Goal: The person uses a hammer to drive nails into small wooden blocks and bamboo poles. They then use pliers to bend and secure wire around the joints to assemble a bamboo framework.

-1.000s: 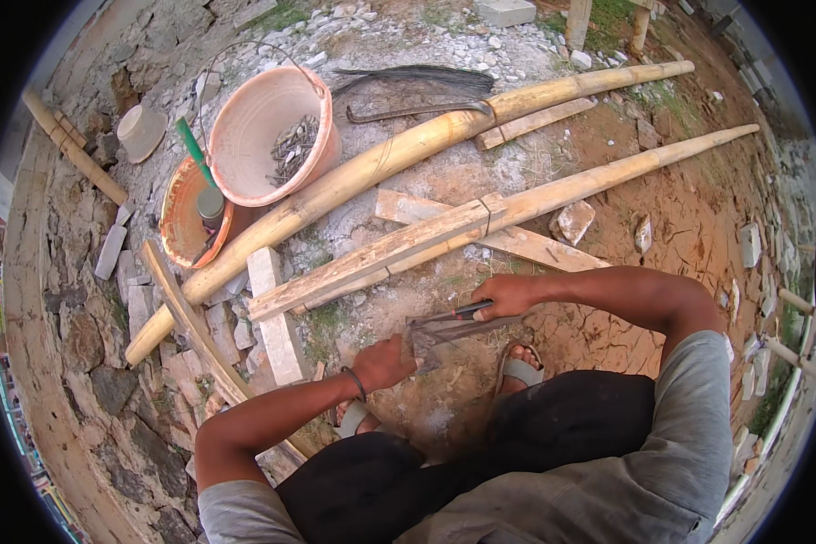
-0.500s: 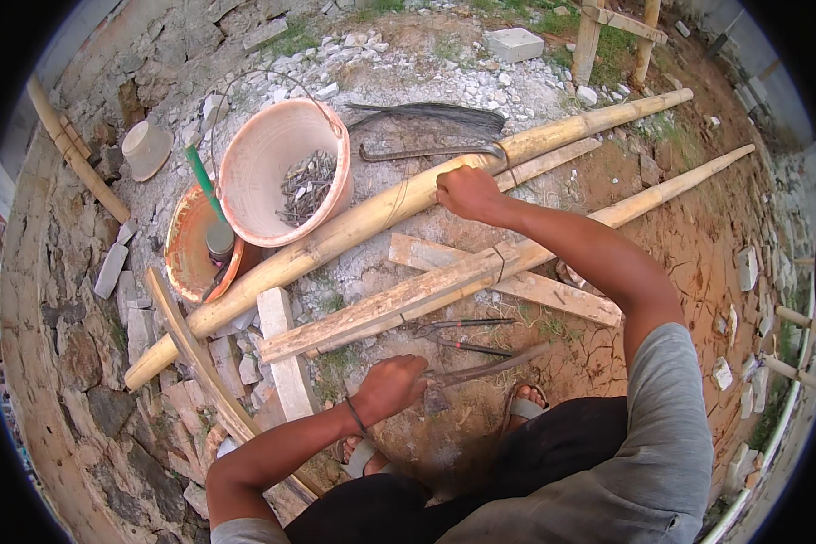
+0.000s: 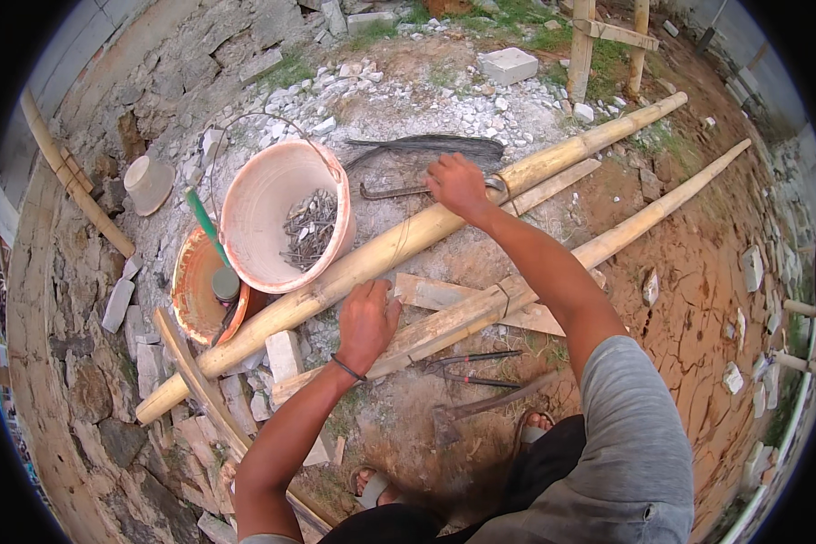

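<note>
My right hand [image 3: 458, 188] reaches over a dark metal bar with a hooked end [image 3: 397, 191], its fingers bent and slightly apart. The bar lies on the ground beyond a thick bamboo pole [image 3: 399, 240], and my hand hides its middle. Closer in, my left hand [image 3: 367, 322] hovers near the pole and a rough wooden plank [image 3: 417, 335], thumb apart from the fingers. Whether it touches the wood I cannot tell. Below the plank lie long pincers with red and black handles [image 3: 476, 382] and a hatchet [image 3: 508, 400] with a wooden handle.
A pale bucket [image 3: 240, 204] of small grey pieces stands at left, beside an orange-stained bucket [image 3: 190, 304] holding a green-handled tool. A bundle of black wire [image 3: 426, 150] lies behind the bar. A thinner pole [image 3: 662, 204] runs right. A curved board [image 3: 199, 372] slants at lower left.
My left hand has moved up and away from beside the hatchet head toward the bamboo pole. My right hand has shifted from the pole onto the bar's area, its fist loosening.
</note>
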A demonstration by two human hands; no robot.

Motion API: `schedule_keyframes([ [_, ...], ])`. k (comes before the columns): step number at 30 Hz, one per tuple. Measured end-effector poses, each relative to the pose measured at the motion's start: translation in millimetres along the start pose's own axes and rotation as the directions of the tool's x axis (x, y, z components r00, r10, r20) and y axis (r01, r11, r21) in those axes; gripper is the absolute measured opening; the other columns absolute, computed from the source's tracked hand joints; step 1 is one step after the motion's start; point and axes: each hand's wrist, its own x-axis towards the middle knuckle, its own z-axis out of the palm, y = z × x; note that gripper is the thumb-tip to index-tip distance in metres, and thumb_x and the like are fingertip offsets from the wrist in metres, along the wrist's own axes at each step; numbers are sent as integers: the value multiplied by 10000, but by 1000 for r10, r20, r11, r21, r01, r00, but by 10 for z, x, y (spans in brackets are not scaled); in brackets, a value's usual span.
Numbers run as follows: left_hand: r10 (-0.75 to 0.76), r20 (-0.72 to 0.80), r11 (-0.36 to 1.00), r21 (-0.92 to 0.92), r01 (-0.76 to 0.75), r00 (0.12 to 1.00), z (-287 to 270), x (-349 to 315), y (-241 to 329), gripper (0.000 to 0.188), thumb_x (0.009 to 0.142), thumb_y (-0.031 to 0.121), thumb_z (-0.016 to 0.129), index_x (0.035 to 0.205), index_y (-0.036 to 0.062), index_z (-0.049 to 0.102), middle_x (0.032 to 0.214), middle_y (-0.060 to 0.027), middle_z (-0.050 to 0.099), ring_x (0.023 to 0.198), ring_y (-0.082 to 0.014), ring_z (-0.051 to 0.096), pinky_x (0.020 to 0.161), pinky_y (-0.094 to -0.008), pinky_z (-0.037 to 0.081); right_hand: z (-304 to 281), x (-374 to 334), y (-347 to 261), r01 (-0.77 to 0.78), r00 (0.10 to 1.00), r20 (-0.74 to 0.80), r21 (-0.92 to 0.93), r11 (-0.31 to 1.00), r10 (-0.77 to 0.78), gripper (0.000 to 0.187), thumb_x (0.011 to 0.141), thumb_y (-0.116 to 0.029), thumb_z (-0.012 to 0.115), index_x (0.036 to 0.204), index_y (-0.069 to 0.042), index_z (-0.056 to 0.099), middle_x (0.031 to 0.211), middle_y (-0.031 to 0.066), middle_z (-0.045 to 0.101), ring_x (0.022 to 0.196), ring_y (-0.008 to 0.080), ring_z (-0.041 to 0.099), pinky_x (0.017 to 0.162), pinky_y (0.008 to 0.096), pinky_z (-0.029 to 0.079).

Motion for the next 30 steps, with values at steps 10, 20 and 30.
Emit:
schedule_keyframes([
  [10,-67,3,971,229,65,998,456,475,-257,325,728,171,762,950,32,568,941,-132,592,918,-315,584,746,-433,500,-457,-271,1267,-450,893,62,58,891,447,177,801,-244,676,772,-73,707,782,138,696,747,322,668,695,457,509],
  [20,64,81,834,543,-98,995,728,570,-479,128,829,102,583,945,61,553,892,-91,561,858,-269,618,681,-380,541,-1261,-793,2010,-636,719,552,768,79,423,136,999,-232,516,947,-115,562,783,-26,571,797,108,598,672,270,468],
  [30,-302,248,949,166,267,920,559,448,-275,178,939,208,501,992,39,508,876,-271,660,791,-463,652,675,-562,511,-2788,-1869,3287,-502,446,251,865,8,859,66,935,-127,526,875,-101,530,633,-23,451,619,129,534,537,288,403],
])
